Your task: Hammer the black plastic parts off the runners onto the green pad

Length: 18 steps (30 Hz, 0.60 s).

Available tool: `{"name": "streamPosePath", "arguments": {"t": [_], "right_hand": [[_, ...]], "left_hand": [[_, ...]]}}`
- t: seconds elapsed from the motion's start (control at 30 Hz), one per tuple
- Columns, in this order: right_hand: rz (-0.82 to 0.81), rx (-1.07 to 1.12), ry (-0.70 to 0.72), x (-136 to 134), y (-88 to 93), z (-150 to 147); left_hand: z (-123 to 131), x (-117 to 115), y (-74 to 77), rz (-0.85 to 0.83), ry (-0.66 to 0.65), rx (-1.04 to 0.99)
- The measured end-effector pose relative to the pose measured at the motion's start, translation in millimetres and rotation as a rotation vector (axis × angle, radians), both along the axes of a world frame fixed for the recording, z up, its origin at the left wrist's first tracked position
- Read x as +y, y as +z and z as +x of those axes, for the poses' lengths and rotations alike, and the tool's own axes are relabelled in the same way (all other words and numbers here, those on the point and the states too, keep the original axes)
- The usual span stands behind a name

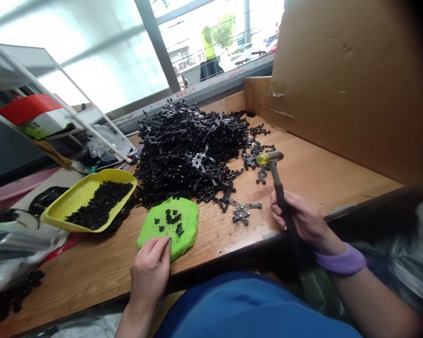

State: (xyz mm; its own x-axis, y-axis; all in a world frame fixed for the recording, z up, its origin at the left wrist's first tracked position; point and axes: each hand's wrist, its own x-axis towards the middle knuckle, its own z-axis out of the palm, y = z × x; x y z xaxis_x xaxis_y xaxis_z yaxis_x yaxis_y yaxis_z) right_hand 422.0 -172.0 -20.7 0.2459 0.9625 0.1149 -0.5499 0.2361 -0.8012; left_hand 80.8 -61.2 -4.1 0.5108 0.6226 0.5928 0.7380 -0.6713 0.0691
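My right hand [299, 218] is wrapped round the dark handle of a small hammer [276, 176], held upright over the table's front edge. The hammer's head has a yellow, see-through face on its left end. My left hand [150, 267] rests at the near edge of a fuzzy green pad [188, 230], with thumb and fingertips pinched together. A small dark bit shows at those fingertips, too small to name. Several small black parts [173, 217] lie on the pad. To its right sits a black jointed linkage piece [242, 212], flat on the wood.
A large heap of black linkage pieces [190, 155] covers the back middle of the wooden table [324, 173]. At left stands a yellow scoop-shaped tray [88, 188] with small black parts. A tall cardboard sheet [348, 89] borders the right; a white shelf rack [66, 112] stands back left.
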Motion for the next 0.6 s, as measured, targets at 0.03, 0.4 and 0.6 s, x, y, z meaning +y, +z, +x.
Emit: {"name": "streamPosePath", "arguments": {"t": [0.03, 0.4, 0.6], "right_hand": [[0.012, 0.003, -0.006, 0.1, 0.3, -0.2], [0.077, 0.017, 0.000, 0.8, 0.5, 2.0], [0.066, 0.013, -0.015, 1.1, -1.8, 1.7]], "left_hand": [[1.7, 1.7, -0.4, 0.031, -0.013, -0.001], [6.9, -3.4, 4.0, 0.189, -0.167, -0.036], [105.4, -6.3, 42.2, 0.018, -0.399, 0.214]]}}
